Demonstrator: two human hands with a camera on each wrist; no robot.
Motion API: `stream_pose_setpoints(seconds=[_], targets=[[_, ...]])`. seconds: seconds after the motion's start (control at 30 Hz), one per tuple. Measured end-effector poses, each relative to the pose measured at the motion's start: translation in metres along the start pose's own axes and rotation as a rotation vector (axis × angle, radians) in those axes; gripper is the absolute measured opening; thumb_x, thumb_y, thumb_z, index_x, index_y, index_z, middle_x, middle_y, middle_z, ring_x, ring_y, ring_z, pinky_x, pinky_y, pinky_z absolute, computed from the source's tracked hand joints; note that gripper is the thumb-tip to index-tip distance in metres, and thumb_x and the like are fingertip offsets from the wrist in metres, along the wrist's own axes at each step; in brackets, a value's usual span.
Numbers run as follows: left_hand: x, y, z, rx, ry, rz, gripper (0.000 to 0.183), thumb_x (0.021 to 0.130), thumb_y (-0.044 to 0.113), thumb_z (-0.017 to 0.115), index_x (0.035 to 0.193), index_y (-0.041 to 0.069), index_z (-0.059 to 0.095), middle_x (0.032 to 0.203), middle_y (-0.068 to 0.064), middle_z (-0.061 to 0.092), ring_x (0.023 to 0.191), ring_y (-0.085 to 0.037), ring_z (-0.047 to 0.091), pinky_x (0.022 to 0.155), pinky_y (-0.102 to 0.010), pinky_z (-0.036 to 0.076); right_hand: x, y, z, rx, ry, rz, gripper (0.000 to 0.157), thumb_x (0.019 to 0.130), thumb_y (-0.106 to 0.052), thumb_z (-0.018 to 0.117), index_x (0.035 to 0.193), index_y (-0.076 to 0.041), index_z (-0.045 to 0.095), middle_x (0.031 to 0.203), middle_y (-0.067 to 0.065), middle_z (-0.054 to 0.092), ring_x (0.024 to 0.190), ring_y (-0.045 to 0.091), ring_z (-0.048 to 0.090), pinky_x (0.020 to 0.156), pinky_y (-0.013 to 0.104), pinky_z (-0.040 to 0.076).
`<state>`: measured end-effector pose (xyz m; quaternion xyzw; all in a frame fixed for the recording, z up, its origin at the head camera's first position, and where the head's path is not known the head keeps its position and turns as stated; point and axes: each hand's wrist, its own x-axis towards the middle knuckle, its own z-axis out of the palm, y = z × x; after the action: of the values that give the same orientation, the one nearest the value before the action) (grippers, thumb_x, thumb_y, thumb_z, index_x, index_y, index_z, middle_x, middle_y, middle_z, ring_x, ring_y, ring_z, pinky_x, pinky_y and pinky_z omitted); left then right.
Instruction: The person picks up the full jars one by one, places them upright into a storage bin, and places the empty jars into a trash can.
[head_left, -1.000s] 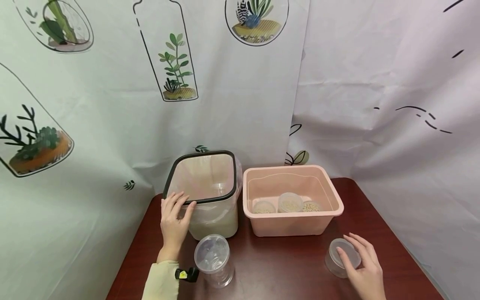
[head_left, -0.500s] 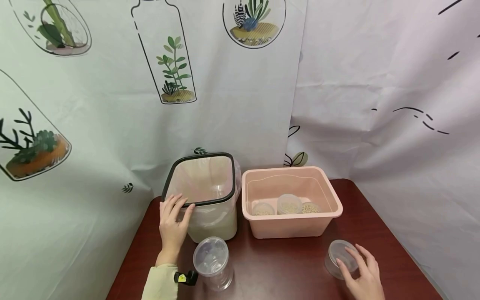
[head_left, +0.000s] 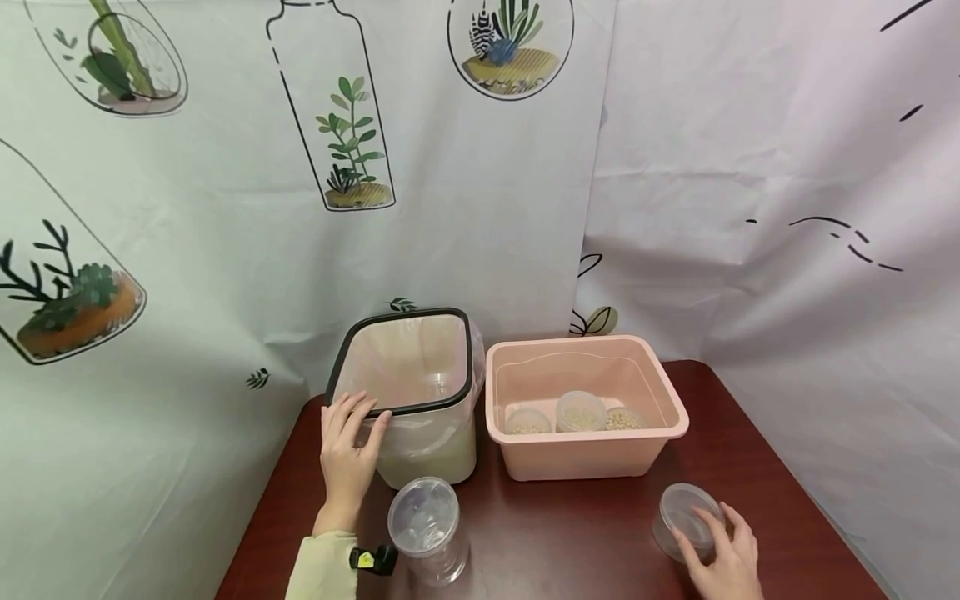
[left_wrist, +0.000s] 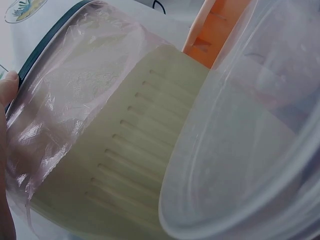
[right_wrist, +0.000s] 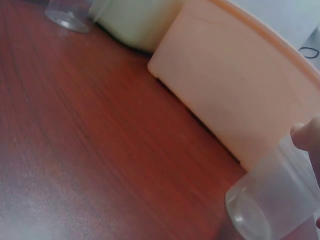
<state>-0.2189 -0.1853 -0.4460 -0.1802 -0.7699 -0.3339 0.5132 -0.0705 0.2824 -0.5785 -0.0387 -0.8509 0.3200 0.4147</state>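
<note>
My left hand (head_left: pixel 347 462) rests on the black-rimmed, bag-lined trash bin (head_left: pixel 426 458), with its fingers at the near rim and the thumb against the outside. Beside my left wrist stands a clear plastic jar (head_left: pixel 426 533), looming large in the left wrist view. At the right, my right hand (head_left: pixel 727 554) is at a clear lidded plastic container (head_left: pixel 681 502), its thumb and fingertips touching the top. The right wrist view shows this clear container (right_wrist: pixel 270 200) standing upright on the table, with part of a finger (right_wrist: pixel 305 136) at its top.
A pink plastic tub (head_left: pixel 581 460) stands right of the bin, holding several round clear containers (head_left: pixel 581 408) with pale beans or grains. The dark red table (head_left: pixel 555 533) reaches back to a white printed curtain (head_left: pixel 510 208).
My right hand has drawn back a little toward the near edge, and its fingers have come closer together over the container's lid. The left hand stays at the bin's rim.
</note>
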Motion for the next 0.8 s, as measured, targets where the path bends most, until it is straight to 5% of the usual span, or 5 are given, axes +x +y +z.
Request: stream_pose_setpoints(seconds=[0.17, 0.27, 0.37, 0.53, 0.8], targets=[[0.000, 0.000, 0.002, -0.001, 0.003, 0.002, 0.032, 0.084, 0.031, 0.069, 0.098, 0.002, 0.070, 0.107, -0.017, 0.064, 0.111, -0.041, 0.051, 0.104, -0.060, 0.018, -0.006, 0.007, 0.005, -0.017, 0.009, 0.020, 0.051, 0.082, -0.047, 0.065, 0.099, 0.001, 0.062, 0.116, 0.037, 0.039, 0.102, 0.054, 0.038, 0.082, 0.055, 0.032], [0.000, 0.000, 0.002, -0.002, 0.010, 0.006, 0.032, 0.084, 0.031, 0.069, 0.097, 0.001, 0.070, 0.106, -0.017, 0.064, 0.110, -0.041, 0.051, 0.104, -0.060, 0.017, -0.009, 0.013, 0.012, 0.004, 0.060, 0.001, 0.066, 0.080, -0.061, 0.057, 0.100, 0.002, 0.062, 0.116, 0.041, 0.039, 0.102, 0.055, 0.039, 0.094, 0.028, 0.034], [0.000, 0.000, 0.003, -0.002, 0.013, 0.005, 0.033, 0.085, 0.031, 0.068, 0.097, 0.001, 0.070, 0.106, -0.017, 0.064, 0.110, -0.041, 0.051, 0.104, -0.060, 0.017, -0.012, 0.016, 0.018, 0.033, 0.129, -0.012, 0.073, 0.077, -0.066, 0.054, 0.099, 0.003, 0.063, 0.114, 0.041, 0.039, 0.096, 0.054, 0.042, 0.090, 0.004, 0.018], [0.000, 0.000, 0.003, -0.003, 0.011, 0.004, 0.034, 0.085, 0.033, 0.068, 0.097, 0.001, 0.070, 0.106, -0.017, 0.064, 0.110, -0.041, 0.050, 0.104, -0.059, 0.017, -0.015, 0.016, 0.023, 0.060, 0.203, 0.000, 0.067, 0.076, -0.061, 0.062, 0.099, 0.001, 0.065, 0.111, 0.037, 0.042, 0.089, 0.049, 0.044, 0.089, 0.003, 0.020], [-0.001, -0.002, 0.003, -0.002, 0.020, 0.008, 0.036, 0.086, 0.036, 0.066, 0.096, 0.001, 0.070, 0.106, -0.017, 0.064, 0.110, -0.042, 0.050, 0.104, -0.060, 0.017, -0.013, 0.012, 0.022, 0.070, 0.204, 0.032, 0.058, 0.076, -0.051, 0.069, 0.098, 0.003, 0.065, 0.112, 0.035, 0.044, 0.088, 0.043, 0.045, 0.086, 0.002, 0.023]])
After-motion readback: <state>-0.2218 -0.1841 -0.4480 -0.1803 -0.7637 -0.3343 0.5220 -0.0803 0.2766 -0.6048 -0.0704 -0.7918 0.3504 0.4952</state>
